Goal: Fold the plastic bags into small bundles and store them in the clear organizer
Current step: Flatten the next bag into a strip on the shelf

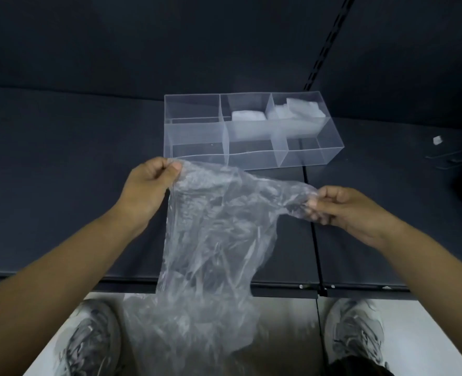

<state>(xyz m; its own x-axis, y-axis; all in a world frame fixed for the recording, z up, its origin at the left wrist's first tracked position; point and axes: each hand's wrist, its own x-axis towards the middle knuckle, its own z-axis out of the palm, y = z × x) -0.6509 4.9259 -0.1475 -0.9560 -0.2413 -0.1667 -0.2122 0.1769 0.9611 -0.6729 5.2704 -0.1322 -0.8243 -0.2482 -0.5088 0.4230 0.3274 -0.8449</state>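
Clear plastic bag (213, 234) pinched at top corners by left hand (150, 183) and right hand (338, 206), stretched above dark surface (75, 172) for flattening before folding; organizer (251, 158) just beyond, two bundles (247, 115) stored.

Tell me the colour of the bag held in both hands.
Clear, see-through and crinkled: the plastic bag has no print, as the head view shows.

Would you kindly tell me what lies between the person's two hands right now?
In the head view, the clear plastic bag spans from the left hand to the right hand, each pinching its upper edge.
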